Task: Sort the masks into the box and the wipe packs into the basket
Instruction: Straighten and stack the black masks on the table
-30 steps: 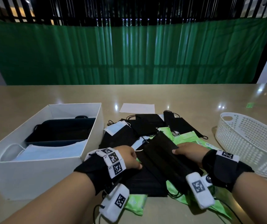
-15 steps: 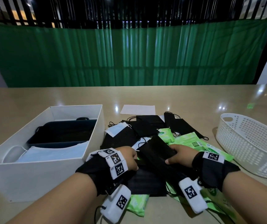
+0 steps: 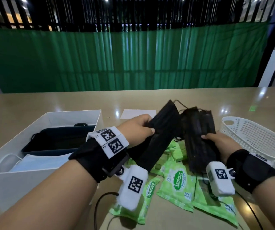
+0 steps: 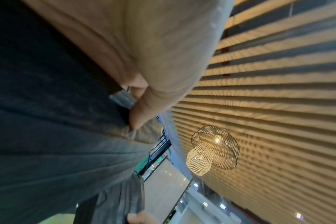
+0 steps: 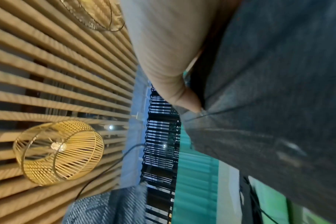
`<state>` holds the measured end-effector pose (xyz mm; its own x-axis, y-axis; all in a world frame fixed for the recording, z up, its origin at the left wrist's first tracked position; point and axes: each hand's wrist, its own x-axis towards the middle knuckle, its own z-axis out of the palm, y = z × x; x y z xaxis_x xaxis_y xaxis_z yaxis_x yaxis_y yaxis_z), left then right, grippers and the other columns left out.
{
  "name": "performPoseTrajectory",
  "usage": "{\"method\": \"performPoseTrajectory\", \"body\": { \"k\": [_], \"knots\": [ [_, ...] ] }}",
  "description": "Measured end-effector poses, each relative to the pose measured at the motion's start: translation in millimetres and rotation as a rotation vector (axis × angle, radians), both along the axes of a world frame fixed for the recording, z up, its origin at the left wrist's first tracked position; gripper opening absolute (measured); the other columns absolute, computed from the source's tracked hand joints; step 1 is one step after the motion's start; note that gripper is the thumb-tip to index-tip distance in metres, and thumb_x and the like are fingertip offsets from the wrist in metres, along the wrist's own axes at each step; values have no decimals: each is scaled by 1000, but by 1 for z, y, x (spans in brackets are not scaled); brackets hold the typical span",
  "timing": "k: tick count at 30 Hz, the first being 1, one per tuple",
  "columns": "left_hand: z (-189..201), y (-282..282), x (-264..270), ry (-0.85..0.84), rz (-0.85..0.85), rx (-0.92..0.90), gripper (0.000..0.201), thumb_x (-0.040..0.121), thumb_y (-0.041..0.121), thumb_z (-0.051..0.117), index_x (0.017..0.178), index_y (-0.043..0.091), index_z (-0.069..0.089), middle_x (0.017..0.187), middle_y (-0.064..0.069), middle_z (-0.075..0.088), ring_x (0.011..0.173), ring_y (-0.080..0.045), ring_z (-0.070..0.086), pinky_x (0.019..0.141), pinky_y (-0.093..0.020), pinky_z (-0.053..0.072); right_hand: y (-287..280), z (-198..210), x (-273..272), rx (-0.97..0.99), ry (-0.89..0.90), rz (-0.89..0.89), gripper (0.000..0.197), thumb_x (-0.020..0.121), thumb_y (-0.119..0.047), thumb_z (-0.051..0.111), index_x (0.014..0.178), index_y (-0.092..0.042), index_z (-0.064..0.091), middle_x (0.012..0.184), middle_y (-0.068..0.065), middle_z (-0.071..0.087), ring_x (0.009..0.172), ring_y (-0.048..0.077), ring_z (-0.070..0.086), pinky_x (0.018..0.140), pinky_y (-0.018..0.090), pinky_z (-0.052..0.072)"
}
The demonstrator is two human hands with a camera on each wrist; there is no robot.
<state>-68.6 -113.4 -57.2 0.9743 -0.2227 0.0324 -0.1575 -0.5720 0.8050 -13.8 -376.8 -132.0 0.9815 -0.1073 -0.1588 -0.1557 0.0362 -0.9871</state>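
Both hands are raised above the table, each holding black masks. My left hand [image 3: 140,126] grips a long black mask [image 3: 160,131] that hangs down to the lower left. My right hand [image 3: 216,143] grips a bunch of black masks [image 3: 198,135] standing upright. In the left wrist view the thumb [image 4: 144,112] presses on dark pleated mask fabric [image 4: 48,121]; the right wrist view shows the same, with the thumb [image 5: 182,94] on mask fabric [image 5: 269,106]. Green wipe packs [image 3: 178,181] lie on the table beneath the hands. The white box [image 3: 77,113] at left holds dark and light blue masks. The white basket [image 3: 256,140] stands at right.
A white sheet of paper [image 3: 138,114] lies on the beige table [image 3: 33,105] behind the hands. A green curtain [image 3: 133,60] and black railing close the far side. A black cable [image 3: 103,201] runs from my left wrist over the table's near edge.
Both hands have lifted off the pile with black masks in them, uncovering the green wipe packs below. The left hand went from resting on the pile to gripping a mask.
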Motion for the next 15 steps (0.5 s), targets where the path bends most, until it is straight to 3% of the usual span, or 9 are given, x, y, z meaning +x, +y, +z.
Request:
{"method": "performPoseTrajectory", "body": {
  "k": [2, 4, 5, 7, 9, 12, 14, 15],
  "knots": [
    [-2, -6, 0, 27, -1, -191, 17, 95, 6, 49, 98, 23, 52, 101, -8, 63, 94, -28, 61, 93, -45, 48, -1, 0, -3, 83, -65, 27, 20, 89, 0, 53, 107, -4, 59, 97, 18, 66, 86, 32, 64, 82, 40, 52],
    [-8, -11, -1, 74, -6, -365, 27, 95, 1, 46, 103, 27, 51, 113, -8, 62, 107, -27, 60, 95, -45, 48, 3, 1, -7, 133, -110, 69, 22, 89, 1, 53, 107, -7, 60, 100, 12, 68, 89, 24, 67, 80, 33, 55],
    [-11, -13, -2, 104, -9, -452, 29, 95, 0, 46, 103, 27, 51, 114, -6, 61, 106, -26, 60, 93, -43, 50, 6, 1, -9, 162, -123, 92, 22, 89, 2, 52, 106, -10, 60, 99, 10, 69, 87, 21, 68, 78, 30, 56],
    [-18, -15, -2, 162, -25, -604, 31, 95, -4, 44, 107, 24, 53, 107, -2, 62, 99, -22, 60, 86, -39, 51, 13, 3, -12, 208, -148, 132, 25, 91, 0, 50, 111, -11, 59, 104, 9, 69, 93, 20, 68, 86, 33, 54],
    [-27, -17, -3, 191, -53, -651, 32, 95, -5, 43, 109, 22, 54, 99, 3, 65, 91, -16, 62, 80, -34, 50, 23, 3, -14, 225, -151, 169, 25, 93, -7, 51, 117, -10, 58, 110, 10, 69, 101, 23, 65, 93, 37, 49],
    [-37, -17, -6, 223, -96, -655, 37, 94, -6, 43, 108, 24, 57, 99, 5, 66, 90, -14, 62, 80, -32, 50, 38, 1, -17, 153, -174, 217, 26, 94, -22, 52, 117, -13, 60, 112, 8, 70, 101, 21, 67, 87, 33, 53],
    [-42, -16, -7, 257, -131, -680, 40, 93, -9, 41, 111, 23, 58, 102, 1, 65, 95, -17, 60, 84, -36, 49, 46, -1, -17, 98, -195, 261, 39, 86, -37, 63, 117, -14, 62, 113, 8, 70, 103, 23, 66, 93, 40, 50],
    [-44, -15, -7, 269, -150, -693, 41, 92, -9, 41, 112, 22, 59, 103, -1, 65, 96, -19, 60, 86, -38, 48, 50, -2, -18, 87, -195, 279, 52, 75, -47, 72, 115, -15, 63, 110, 7, 71, 103, 24, 67, 95, 43, 49]
  ]
}}
